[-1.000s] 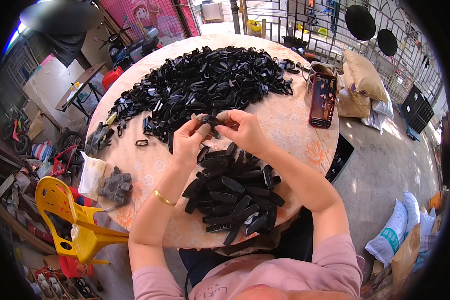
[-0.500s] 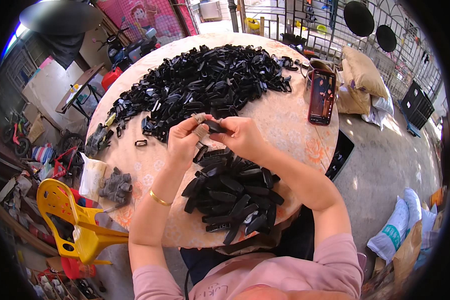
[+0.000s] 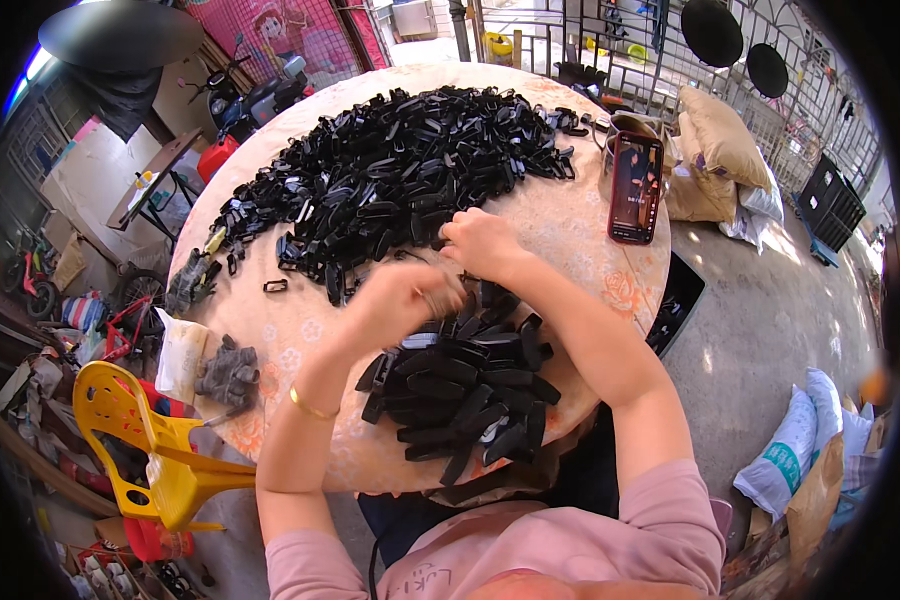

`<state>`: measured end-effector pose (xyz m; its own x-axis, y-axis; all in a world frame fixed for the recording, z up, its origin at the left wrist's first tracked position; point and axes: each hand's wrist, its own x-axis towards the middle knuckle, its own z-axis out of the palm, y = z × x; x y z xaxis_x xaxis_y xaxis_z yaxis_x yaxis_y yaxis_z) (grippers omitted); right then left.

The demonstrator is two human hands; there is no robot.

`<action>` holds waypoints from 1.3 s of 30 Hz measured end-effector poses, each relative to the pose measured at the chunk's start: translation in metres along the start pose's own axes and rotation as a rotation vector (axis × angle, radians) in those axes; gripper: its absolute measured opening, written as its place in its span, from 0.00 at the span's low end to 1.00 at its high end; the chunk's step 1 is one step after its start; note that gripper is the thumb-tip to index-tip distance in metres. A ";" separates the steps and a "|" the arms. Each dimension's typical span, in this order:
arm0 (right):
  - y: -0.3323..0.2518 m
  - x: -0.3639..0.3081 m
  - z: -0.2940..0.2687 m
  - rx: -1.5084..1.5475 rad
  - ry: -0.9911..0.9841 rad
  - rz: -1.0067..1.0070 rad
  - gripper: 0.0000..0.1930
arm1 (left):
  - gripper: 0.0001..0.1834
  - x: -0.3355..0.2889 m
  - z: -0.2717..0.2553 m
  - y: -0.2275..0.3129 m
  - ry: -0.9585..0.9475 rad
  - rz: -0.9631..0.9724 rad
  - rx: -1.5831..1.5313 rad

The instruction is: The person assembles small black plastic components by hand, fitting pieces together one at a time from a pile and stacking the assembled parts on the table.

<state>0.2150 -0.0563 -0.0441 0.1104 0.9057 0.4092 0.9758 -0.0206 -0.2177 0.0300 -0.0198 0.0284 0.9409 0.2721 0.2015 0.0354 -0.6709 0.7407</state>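
Observation:
A broad heap of small black plastic pieces, some like narrow open frames, spreads over the far half of the round table. Closer to me lies a second pile, of longer, rounded black oblong pieces. My right hand is at the heap's near edge, its fingers bent and closed together; what they pinch, if anything, is hidden. Over the far side of the near pile, my left hand is smeared by motion. Pale wraps show on its fingers, and whether it holds anything cannot be made out.
A phone stands propped at the table's right, before a metal container. Dark grey gloves and a whitish packet lie at the left edge. A yellow plastic chair is beside the table; filled sacks sit beyond it.
My hands were together around a black oblong piece and have parted. The left has come down toward the near pile; the right has moved slightly up to the heap's edge.

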 end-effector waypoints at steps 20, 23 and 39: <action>0.001 0.000 -0.023 1.430 0.341 0.412 0.17 | 0.14 0.043 0.010 -0.055 0.478 -0.200 -0.348; -0.023 -0.002 -0.018 1.404 0.405 0.292 0.15 | 0.12 0.024 0.016 -0.047 0.419 -0.203 -0.536; -0.047 -0.019 -0.037 1.063 0.322 0.037 0.16 | 0.12 0.004 0.005 -0.049 0.473 -0.138 -0.796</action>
<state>0.1742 -0.0880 -0.0093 0.3304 0.7568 0.5640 0.3291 0.4677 -0.8203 0.0340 0.0106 -0.0100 0.7044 0.6840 0.1896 -0.2694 0.0106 0.9630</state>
